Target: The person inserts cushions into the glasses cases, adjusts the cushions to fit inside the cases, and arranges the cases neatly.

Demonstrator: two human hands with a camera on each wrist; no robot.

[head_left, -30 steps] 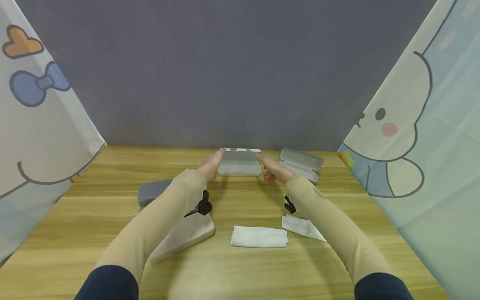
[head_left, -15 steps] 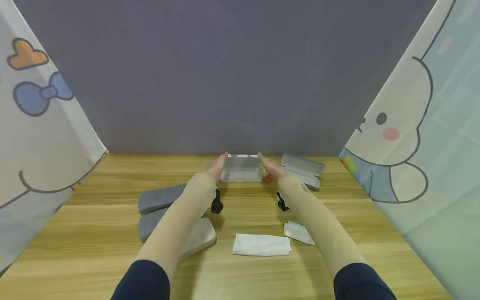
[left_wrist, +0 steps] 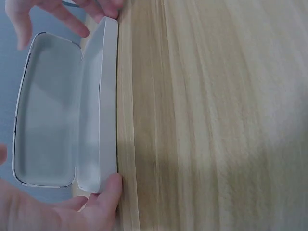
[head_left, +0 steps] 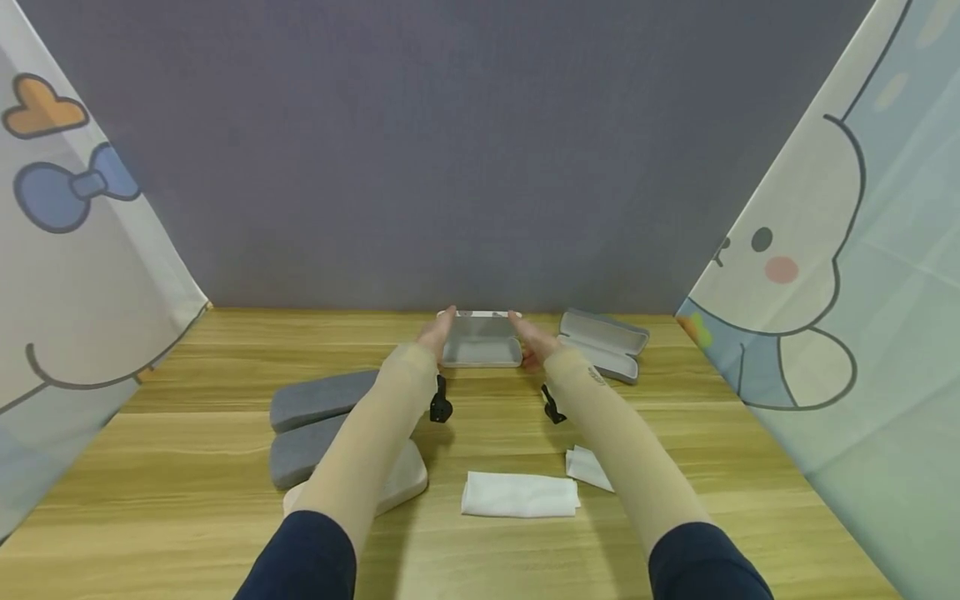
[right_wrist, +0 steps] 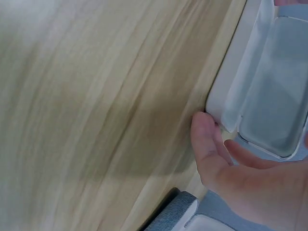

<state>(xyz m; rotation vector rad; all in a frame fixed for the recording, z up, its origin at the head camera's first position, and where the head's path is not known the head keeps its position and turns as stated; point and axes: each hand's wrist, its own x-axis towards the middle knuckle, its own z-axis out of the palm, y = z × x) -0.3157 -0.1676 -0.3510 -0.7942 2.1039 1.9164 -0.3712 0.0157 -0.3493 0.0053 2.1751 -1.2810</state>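
White case [head_left: 482, 354] and all else here are set before a broad grey panel [head_left: 450, 167], with a printed left hanging [head_left: 82, 283] and a printed right hanging [head_left: 847, 250] at the sides and a wood-grain table [head_left: 172, 433] spread below. At the far middle of that table the white case lies lid up, hollow side facing near, its length running left to right. On the left, two grey cases [head_left: 322, 398] lie one nearer than the other, partly behind the left arm [head_left: 375, 450], and nearest of that group is a pale case [head_left: 405, 479]. Far right, a grey-lined case [head_left: 600, 343] rests unfolded, just beyond the right hand [head_left: 535, 340]. That hand, fingers loosely bent and apart, has its fingertips at the white case's right end; the left hand [head_left: 437, 333] touches the left end the same way, neither one closed around it. On the near side lie a folded white cloth [head_left: 520, 496] and, to its right, a smaller-looking cloth [head_left: 588, 468], partly covered by the right arm [head_left: 615, 442].
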